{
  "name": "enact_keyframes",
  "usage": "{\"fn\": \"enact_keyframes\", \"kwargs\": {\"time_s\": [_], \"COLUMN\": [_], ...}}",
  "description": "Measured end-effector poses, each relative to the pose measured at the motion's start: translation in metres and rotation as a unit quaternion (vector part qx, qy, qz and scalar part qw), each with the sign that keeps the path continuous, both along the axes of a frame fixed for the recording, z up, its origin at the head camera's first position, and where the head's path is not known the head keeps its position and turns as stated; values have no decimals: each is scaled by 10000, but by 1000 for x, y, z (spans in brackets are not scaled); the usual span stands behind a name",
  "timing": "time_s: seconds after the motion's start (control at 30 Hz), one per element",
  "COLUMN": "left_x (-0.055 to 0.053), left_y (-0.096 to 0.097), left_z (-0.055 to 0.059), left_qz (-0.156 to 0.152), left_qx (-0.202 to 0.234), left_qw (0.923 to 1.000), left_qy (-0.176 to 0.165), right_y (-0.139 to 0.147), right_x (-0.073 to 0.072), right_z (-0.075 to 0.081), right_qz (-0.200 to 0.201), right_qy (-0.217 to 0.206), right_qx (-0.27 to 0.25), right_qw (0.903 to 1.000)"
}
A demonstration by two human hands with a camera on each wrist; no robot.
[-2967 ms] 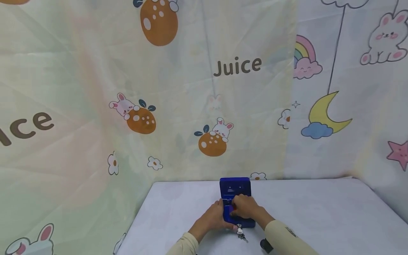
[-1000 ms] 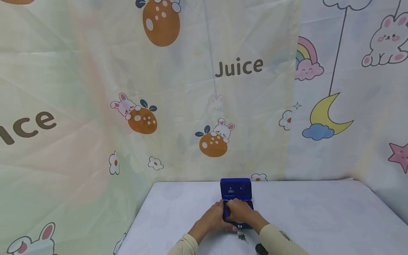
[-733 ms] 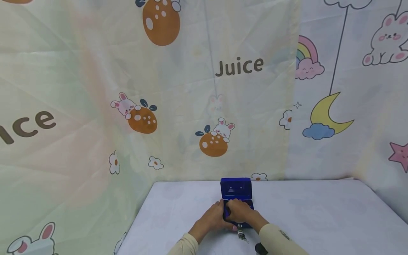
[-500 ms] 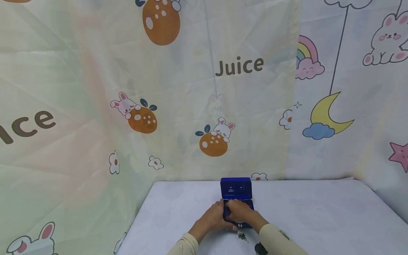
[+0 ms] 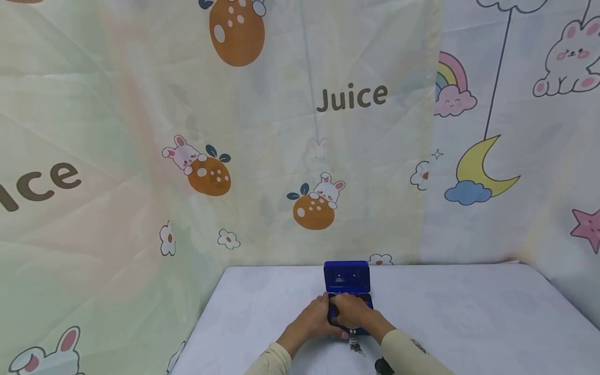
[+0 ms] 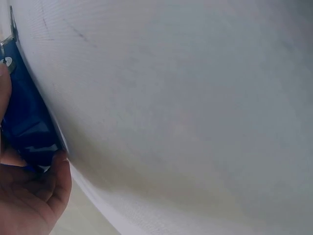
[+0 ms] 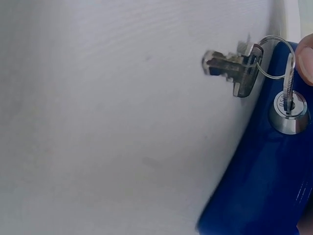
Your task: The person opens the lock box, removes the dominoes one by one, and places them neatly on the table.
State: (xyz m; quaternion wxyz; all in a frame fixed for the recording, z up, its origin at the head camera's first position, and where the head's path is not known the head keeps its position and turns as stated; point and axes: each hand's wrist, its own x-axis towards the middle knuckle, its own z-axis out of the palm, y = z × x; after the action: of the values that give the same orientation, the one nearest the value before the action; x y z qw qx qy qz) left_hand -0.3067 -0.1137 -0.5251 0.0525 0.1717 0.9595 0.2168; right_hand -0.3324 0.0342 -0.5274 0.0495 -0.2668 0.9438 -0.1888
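A small blue cash box [image 5: 347, 276] stands on the white table with its lid raised. My left hand [image 5: 311, 319] grips its left side, fingers along the wall and thumb at the front; in the left wrist view curled fingers [image 6: 61, 181] touch the box's corner. My right hand [image 5: 354, 311] reaches down into the box, bent fingers mostly hidden. What it holds, if anything, cannot be seen. In the right wrist view a key sits in the round lock [image 7: 288, 115], and more keys [image 7: 234, 68] hang from its ring. A thumb [image 7: 305, 58] lies close to them.
White cloth covers the table [image 5: 450, 307], and its back edge meets a printed curtain [image 5: 262, 156]. A dark rounded object [image 5: 383, 365] shows beside the right sleeve at the bottom of the head view.
Since three seconds ago my right hand has shifted left inside the box, covering more of its interior. My left hand keeps its grip. Over the last second almost nothing moves.
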Motion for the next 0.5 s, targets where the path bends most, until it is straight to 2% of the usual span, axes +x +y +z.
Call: {"fn": "enact_keyframes", "kwargs": {"time_s": [0.5], "left_x": [0], "left_y": [-1], "left_z": [-3], "left_qz": [-47], "left_qx": [-86], "left_qw": [9999], "left_qy": [33], "right_y": [1], "right_x": [5], "right_z": [5], "right_qz": [-23], "right_qy": [67], "right_qx": [36], "right_qw": [10000]}}
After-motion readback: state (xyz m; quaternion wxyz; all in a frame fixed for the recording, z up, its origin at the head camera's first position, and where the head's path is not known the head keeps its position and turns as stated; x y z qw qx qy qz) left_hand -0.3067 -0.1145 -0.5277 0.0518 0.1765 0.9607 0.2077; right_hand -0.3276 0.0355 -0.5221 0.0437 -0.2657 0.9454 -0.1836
